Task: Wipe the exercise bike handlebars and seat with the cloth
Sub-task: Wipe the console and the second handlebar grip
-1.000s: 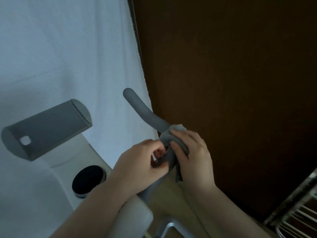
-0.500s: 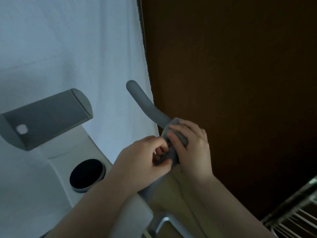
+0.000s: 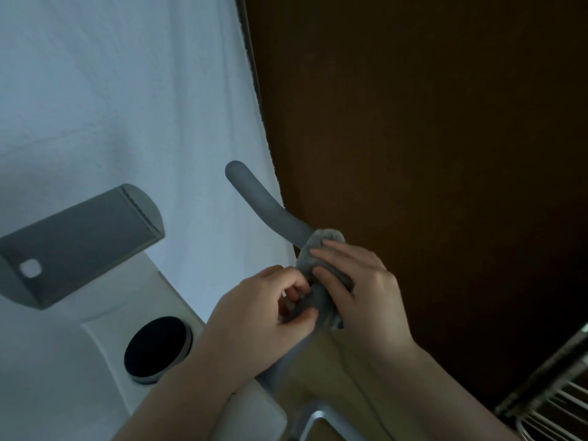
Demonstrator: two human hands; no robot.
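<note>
Head view, looking down on right-side handlebar (image 3: 270,208) of white exercise bike (image 3: 133,316). Grey cloth (image 3: 321,246) bunched around the bar at its bend, just below the bare curved end pointing up-left. Right hand (image 3: 362,291) wrapped over cloth from the right, fingers curled across it, grip closed on cloth and bar. Left hand (image 3: 264,310) beside it on the left, thumb and fingertips pinching the lower part of the cloth against the bar, grip closed too. Hands nearly touching, cloth between them. Grey console panel (image 3: 79,243) at left, tilted, small pale square on its face. Black round knob (image 3: 156,348) with silver rim set in bike body below console. White sheet (image 3: 111,106) behind at left, dark brown wall (image 3: 429,138) at right. Wire rack (image 3: 553,405) in bottom-right corner. Seat not in view.
</note>
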